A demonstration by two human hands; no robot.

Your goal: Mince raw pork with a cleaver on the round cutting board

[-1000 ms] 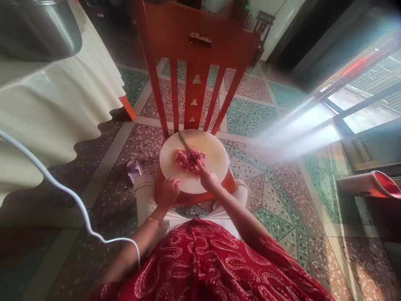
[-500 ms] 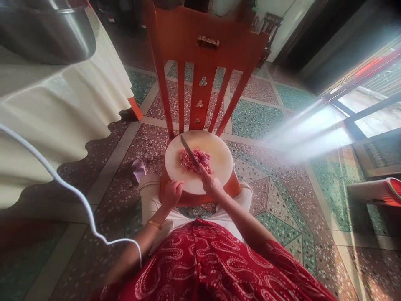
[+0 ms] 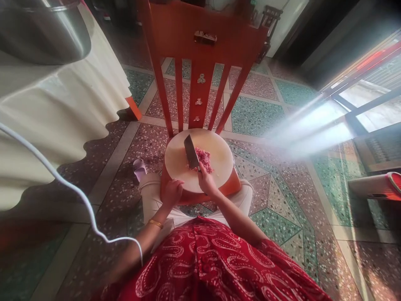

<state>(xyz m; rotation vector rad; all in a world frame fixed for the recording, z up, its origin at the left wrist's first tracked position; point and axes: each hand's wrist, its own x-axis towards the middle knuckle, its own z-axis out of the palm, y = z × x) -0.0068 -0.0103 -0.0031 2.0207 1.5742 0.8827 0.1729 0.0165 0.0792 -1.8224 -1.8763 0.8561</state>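
My right hand [image 3: 207, 180] is closed round the handle of a cleaver [image 3: 190, 153]. The broad dark blade is tipped over, its face showing, at the left side of a heap of minced meat [image 3: 204, 159]. Part of the mince is hidden behind the blade. Under it lies a round, pale chopping board [image 3: 221, 154], which sits on the seat of a red wooden chair [image 3: 232, 190]. At the board's front left rim, my left hand [image 3: 173, 193] has its fingers curled against the edge, gripping it.
A table with a cream cloth [image 3: 103, 79] stands on the left, bearing a large metal pot [image 3: 59, 35]. A white cable [image 3: 75, 190] runs down to my shirt. The chair's slatted back [image 3: 200, 25] rises beyond the board. One lilac slipper [image 3: 139, 169] shows beside my leg.
The cleaver has turned from edge-on to showing its flat face and has shifted to the mince's left side. The mince there looks pushed together. My left hand stays at the board's rim.
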